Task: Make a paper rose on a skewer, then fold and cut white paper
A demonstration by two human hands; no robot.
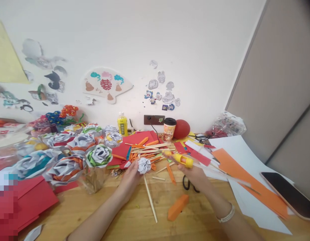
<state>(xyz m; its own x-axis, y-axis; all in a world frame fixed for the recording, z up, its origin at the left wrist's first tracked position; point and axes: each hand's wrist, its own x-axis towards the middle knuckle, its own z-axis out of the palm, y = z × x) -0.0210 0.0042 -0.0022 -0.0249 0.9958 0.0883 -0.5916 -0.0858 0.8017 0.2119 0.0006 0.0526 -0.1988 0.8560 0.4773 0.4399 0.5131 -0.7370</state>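
Observation:
My left hand (129, 179) is closed around a small white folded paper flower (144, 165) on a thin wooden stick (150, 199), which slants down toward me over the wooden table (134, 214). My right hand (195, 174) grips a yellow tool with an orange tip (181, 159), which looks like a glue gun, its nozzle pointing left near the flower. A bracelet sits on my right wrist. Black scissors (188, 184) lie partly hidden under my right hand.
Several finished paper flowers (69, 154) fill the left side, some in a clear vase (93, 179). Sticks and orange strips (149, 149) litter red paper in the middle. An orange folded piece (178, 207), white and orange sheets (245, 174), a phone (289, 194), cup (169, 130) and yellow bottle (122, 124) stand around.

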